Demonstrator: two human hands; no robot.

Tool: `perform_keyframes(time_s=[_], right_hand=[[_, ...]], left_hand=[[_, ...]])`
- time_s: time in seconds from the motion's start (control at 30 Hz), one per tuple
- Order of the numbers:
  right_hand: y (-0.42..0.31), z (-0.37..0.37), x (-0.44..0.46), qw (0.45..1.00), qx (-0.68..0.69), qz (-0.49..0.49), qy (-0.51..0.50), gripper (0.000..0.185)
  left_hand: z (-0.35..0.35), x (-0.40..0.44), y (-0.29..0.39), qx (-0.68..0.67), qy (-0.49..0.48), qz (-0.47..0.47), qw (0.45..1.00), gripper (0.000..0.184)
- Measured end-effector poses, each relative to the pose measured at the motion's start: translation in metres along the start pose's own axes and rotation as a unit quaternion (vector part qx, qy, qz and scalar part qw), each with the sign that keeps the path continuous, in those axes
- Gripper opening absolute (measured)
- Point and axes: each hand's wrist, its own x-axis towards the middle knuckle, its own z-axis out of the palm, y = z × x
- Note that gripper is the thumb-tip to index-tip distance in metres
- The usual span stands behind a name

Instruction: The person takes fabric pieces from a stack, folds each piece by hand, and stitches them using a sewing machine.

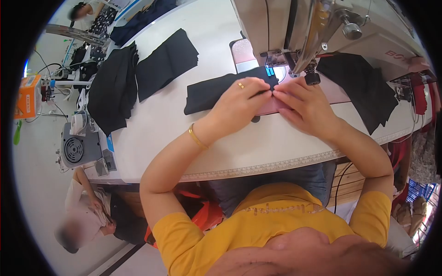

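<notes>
A folded black fabric piece [209, 92] lies across the pink plate [269, 108] of the sewing machine [262, 27], its right end close to the lit needle area. My left hand [244, 99] rests over that end, fingertips pinched together on the cloth edge. Opposite it, my right hand [306, 103] has its thumb and index finger closed at the same edge, the tips of both hands nearly touching. The fingers cover the very edge of the cloth. Just above them stands the presser foot [271, 71], beside a dark round knob [312, 77].
Stacked black pieces [113, 92] and another black piece [168, 62] lie on the left of the white table [161, 138]. More black cloth [359, 87] lies right of the needle. A ruler tape [262, 166] follows the front edge. Another person [90, 207] sits at lower left.
</notes>
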Motion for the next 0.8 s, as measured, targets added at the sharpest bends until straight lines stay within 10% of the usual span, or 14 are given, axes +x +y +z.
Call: perform_keyframes(time_s=[0.43, 0.5, 0.8], right_hand=[[0.007, 0.002, 0.002, 0.999, 0.016, 0.028, 0.002, 0.04], [0.009, 0.003, 0.004, 0.999, 0.031, 0.026, 0.005, 0.039], [0.014, 0.007, 0.005, 0.998, 0.056, 0.02, 0.019, 0.03]], left_hand=[[-0.018, -0.005, -0.05, -0.012, 0.04, -0.045, 0.998, 0.034], [-0.042, -0.017, -0.052, -0.002, -0.03, -0.169, 0.985, 0.024], [-0.058, -0.035, 0.006, 0.076, -0.137, -0.126, 0.98, 0.031]])
